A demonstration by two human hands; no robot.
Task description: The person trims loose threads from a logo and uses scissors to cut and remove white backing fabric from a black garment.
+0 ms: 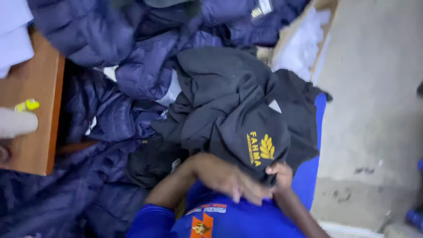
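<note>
A black garment (229, 97) with a yellow embroidered emblem (261, 149) lies bunched in front of me, its lower edge drawn up to my blue shirt (229, 220). My right hand (281, 174) pinches that edge just below the emblem. My left hand (231, 181) reaches across from the left, fingers together, and lies over the same edge next to the right hand. The fingertips of both hands are partly hidden in the cloth.
Navy quilted jackets (110, 53) are heaped at the left and top. A wooden table (37, 88) at the left carries a white roll (17, 122) and a yellow-green object (27, 105). A cardboard box with white plastic (302, 42) stands at the top right beside a concrete floor (374, 110).
</note>
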